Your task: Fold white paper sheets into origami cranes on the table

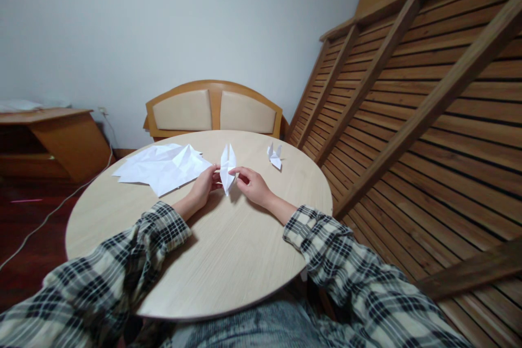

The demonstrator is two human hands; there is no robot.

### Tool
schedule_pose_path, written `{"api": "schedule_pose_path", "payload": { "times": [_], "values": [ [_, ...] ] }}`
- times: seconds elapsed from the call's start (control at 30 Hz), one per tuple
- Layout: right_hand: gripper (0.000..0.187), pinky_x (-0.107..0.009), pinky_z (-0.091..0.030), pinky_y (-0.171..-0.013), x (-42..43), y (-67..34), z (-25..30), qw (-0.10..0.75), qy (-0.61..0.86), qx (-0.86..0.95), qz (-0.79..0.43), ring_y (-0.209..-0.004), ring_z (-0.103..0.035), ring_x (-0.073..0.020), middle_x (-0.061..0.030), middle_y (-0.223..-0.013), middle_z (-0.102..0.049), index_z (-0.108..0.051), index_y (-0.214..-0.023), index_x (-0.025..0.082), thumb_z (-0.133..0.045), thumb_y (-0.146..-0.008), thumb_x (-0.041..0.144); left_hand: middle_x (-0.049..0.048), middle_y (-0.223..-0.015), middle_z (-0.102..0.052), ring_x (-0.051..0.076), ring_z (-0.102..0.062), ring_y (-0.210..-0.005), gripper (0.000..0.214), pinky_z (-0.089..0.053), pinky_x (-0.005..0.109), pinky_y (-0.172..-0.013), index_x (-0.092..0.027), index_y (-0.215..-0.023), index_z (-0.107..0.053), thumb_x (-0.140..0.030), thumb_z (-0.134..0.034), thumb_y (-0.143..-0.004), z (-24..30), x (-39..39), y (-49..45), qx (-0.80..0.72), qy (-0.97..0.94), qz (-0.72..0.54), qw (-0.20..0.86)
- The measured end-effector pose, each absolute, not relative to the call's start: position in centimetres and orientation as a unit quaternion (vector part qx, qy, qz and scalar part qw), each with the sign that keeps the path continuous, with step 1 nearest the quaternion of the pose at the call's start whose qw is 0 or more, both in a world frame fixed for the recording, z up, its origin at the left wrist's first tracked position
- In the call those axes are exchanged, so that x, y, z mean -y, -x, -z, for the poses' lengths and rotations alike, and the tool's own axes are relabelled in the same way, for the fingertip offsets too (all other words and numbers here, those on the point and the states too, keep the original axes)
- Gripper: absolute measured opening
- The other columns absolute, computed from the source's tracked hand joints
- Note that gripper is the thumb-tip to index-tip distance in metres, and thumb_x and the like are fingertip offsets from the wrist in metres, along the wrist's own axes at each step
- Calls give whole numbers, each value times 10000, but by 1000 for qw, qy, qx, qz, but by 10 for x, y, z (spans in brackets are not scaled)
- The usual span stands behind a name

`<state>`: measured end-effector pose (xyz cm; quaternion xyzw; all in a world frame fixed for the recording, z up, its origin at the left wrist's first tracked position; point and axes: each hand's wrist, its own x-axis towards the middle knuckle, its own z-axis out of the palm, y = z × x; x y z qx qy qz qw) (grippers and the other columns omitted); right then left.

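Observation:
A white folded paper piece [227, 176], long and diamond-like with a split upper tip, is held upright between my two hands just above the table. My left hand [204, 184] grips its left edge, the fingers partly behind the paper. From the right, my right hand [253, 186] pinches or presses the paper's right side near its middle with the index finger stretched to it. Left of my hands lies a spread of creased white paper sheets [159, 166]. A finished-looking small origami figure [274, 156] with raised points stands on the table to the right.
The round pale table [228, 261] reaches to my lap. A padded wooden headboard [214, 109] stands behind it against the wall. Slatted wooden panels [408, 114] lean along the right side. At the left are a wooden desk [69, 141] and a white cable [53, 224].

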<state>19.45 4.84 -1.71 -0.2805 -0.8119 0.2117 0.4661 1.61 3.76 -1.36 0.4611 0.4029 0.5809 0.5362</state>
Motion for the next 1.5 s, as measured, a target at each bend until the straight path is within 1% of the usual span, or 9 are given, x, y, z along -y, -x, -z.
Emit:
{"api": "schedule_pose_path", "payload": {
  "times": [0.17,0.4,0.67,0.83,0.93,1.03,1.13,1.27,1.5],
  "values": [
    [335,-262,-430,-700,-49,-195,18,466,272,818,-201,-704,-526,-122,-5,-858,-639,-682,-1039,193,-508,-792,49,42,-768,-673,168,-609,-674,356,-484,277,-626,-177,-866,-616,-528,-606,-804,12,-32,-17,-410,-492,-569,515],
    [314,-257,-440,-710,-51,-195,19,468,271,817,-200,-723,-545,-121,-18,-911,-667,-689,-1010,188,-513,-791,49,-2,-728,-597,131,-554,-642,339,-451,243,-595,-172,-827,-604,-465,-722,-706,10,-30,-17,-424,-508,-572,484],
    [248,-286,-442,-770,-49,-196,17,472,273,814,-202,-840,-585,-150,-29,-962,-673,-675,-942,199,-498,-817,78,-19,-669,-559,119,-508,-590,312,-402,238,-559,-167,-760,-585,-457,-696,-737,12,-31,-19,-422,-557,-555,450],
    [162,-271,-396,-637,-46,-196,12,482,329,776,-240,-659,-531,-137,30,-739,-579,-566,-1042,212,-525,-895,266,-21,-624,-525,120,-469,-554,238,-363,253,-541,-170,-740,-589,-400,-629,-788,11,-30,-19,-423,-607,-537,406],
    [264,-272,-379,-616,-48,-196,14,503,350,749,-253,-629,-522,-140,57,-675,-523,-482,-1079,212,-538,-904,402,-19,-621,-526,129,-469,-563,226,-367,260,-550,-170,-751,-600,-389,-611,-805,7,-28,-20,-430,-635,-520,376],
    [340,-274,-370,-602,-54,-195,18,511,369,729,-266,-610,-503,-142,64,-649,-493,-457,-1076,210,-548,-891,480,-17,-632,-533,136,-476,-577,223,-373,265,-561,-172,-772,-604,-391,-604,-811,6,-26,-20,-430,-654,-509,358],
    [339,-272,-378,-605,-59,-194,22,489,374,727,-305,-623,-495,-138,40,-673,-512,-504,-957,207,-517,-898,541,-14,-644,-538,140,-485,-587,219,-380,271,-572,-175,-784,-595,-392,-595,-811,8,-27,-21,-421,-664,-508,351],
    [440,-278,-399,-627,-61,-192,25,446,343,755,-336,-641,-484,-139,4,-680,-522,-521,-738,192,-458,-914,590,-9,-663,-550,145,-497,-600,224,-394,276,-581,-179,-817,-595,-402,-586,-821,10,-29,-21,-413,-672,-506,348],
    [396,-285,-421,-656,-60,-191,23,469,312,757,-332,-674,-496,-148,-13,-723,-553,-566,-751,184,-495,-907,541,-14,-650,-535,145,-493,-598,239,-390,271,-572,-181,-815,-591,-419,-574,-834,12,-29,-20,-409,-681,-502,341]
  ]
}}
